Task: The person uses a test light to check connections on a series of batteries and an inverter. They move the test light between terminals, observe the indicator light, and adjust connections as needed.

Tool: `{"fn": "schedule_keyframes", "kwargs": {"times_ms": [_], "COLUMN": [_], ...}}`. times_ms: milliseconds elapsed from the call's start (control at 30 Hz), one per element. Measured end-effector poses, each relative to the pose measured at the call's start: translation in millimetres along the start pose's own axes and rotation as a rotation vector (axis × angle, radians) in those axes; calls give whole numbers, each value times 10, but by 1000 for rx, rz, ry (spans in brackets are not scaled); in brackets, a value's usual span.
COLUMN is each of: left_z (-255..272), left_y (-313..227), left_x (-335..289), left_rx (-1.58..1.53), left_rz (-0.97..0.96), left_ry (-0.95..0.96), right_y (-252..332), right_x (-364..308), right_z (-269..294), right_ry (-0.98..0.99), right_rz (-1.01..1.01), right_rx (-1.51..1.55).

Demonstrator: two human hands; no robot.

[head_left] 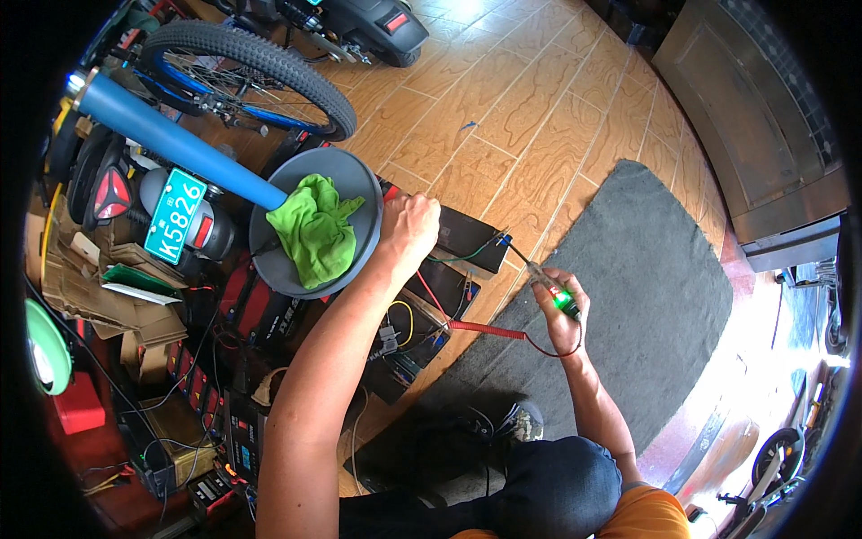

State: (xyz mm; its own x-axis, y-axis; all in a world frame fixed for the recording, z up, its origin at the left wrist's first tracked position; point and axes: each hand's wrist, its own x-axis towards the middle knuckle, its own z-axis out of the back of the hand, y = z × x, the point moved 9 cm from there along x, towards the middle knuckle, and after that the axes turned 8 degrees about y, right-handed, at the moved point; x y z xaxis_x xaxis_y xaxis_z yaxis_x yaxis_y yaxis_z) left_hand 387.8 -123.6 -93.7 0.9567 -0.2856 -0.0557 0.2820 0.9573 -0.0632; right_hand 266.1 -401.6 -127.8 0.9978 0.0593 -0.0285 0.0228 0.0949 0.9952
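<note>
My right hand grips a circuit tester with a lit green display. Its thin metal probe reaches the right end of a black battery, by a blue terminal and a green wire; whether they touch, I cannot tell. From the tester a red coiled cord runs left across the batteries and continues as a straight red wire towards my left hand. The left fingers are closed at the battery's left end, beside the grey basin; what they hold is hidden.
A grey basin with a green cloth stands left of my left forearm, a blue pole leaning into it. Bicycle wheel, scooter, cardboard and more batteries crowd the left. A dark mat covers the tiles at right.
</note>
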Motion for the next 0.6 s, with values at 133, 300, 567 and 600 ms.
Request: {"fn": "schedule_keyframes", "kwargs": {"times_ms": [133,300,567,600], "left_z": [11,13,371,398], "left_y": [-10,51,257,295], "left_x": [-2,-23,-571,-670], "left_rx": [43,-12,-111,-137], "left_rz": [42,51,74,78], "left_ry": [-14,73,68,68], "right_y": [1,3,242,251], "right_x": [-8,-16,-533,-556], "right_z": [3,13,-225,-257], "right_ry": [0,-12,146,159], "right_rz": [15,-33,-37,-27], "right_rx": [15,-9,21,44]}}
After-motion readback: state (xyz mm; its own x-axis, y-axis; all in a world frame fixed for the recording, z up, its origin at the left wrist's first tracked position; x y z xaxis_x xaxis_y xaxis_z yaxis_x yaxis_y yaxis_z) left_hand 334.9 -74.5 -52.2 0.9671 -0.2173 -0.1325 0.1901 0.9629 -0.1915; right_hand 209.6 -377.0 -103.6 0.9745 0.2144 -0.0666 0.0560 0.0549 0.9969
